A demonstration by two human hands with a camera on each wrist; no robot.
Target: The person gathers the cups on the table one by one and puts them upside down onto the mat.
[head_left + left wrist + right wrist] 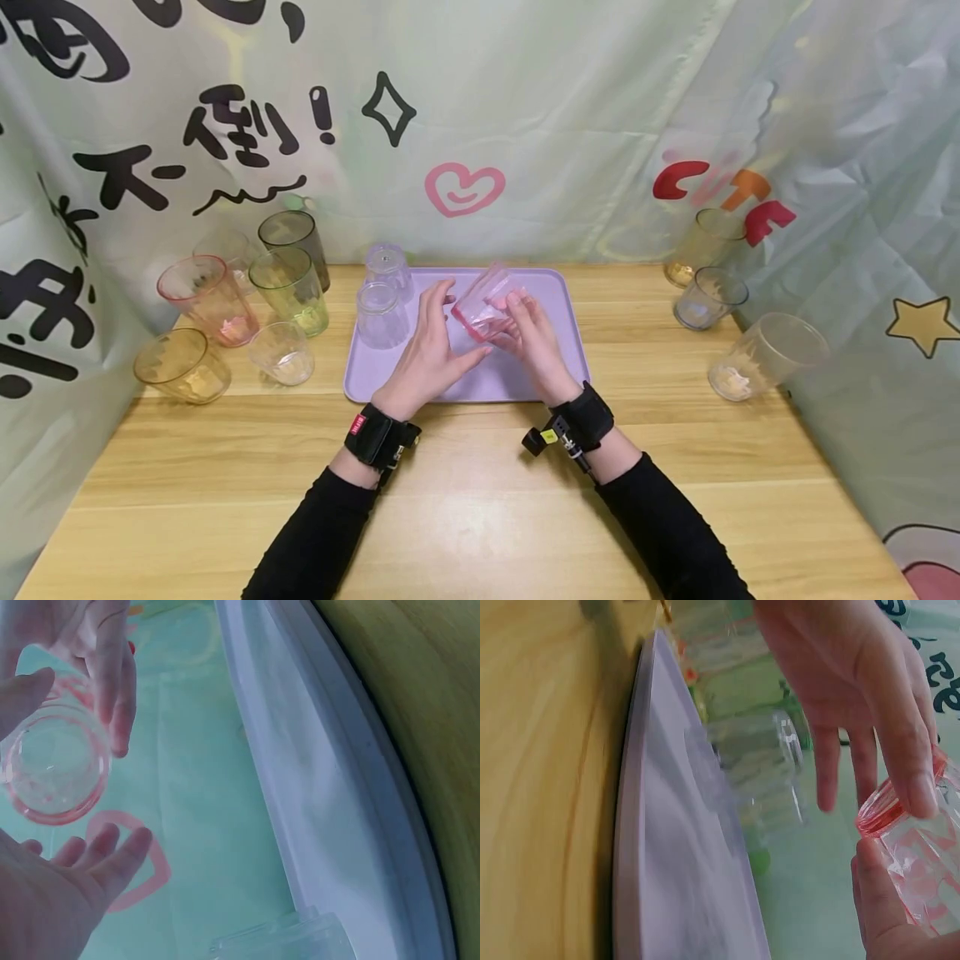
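Note:
My right hand (531, 333) holds a clear pink-tinted cup (480, 307), tilted over the purple tray (555, 333). The cup's thicker pink end points down and left, toward my left hand (431, 354). That hand has its thumb and fingers spread beside the cup; the left wrist view shows a gap between its fingertips (135, 844) and the cup's round end (56, 765). On the tray's left side, two clear cups stand upside down, a nearer one (382, 317) and a purplish one behind it (388, 268).
Several upright tinted cups stand on the left, among them amber (182, 367), pink (206, 300), green (290, 292), grey (294, 237) and a short clear one (282, 354). At right are yellow (705, 246), bluish (710, 298) and tall clear (767, 358) cups. Printed cloth (562, 125) hangs behind.

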